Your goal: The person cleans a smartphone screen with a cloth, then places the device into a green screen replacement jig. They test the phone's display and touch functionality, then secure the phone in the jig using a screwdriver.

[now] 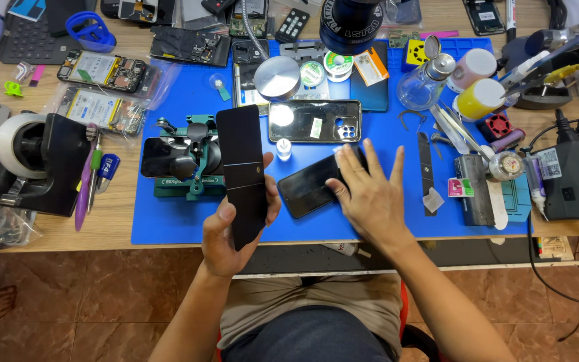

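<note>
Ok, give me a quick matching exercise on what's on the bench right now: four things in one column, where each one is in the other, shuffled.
Things:
1. long black panel
2. dark phone
3. clear phone case
4. glass bottle

Places:
A. lying flat on the blue mat, above the dark phone
B. under the right hand, flat on the mat
C. standing at the mat's far right, beside the yellow-topped cylinder
D. held up in the left hand

Pairs: 1-D, 2-B, 3-A, 4-C
</note>
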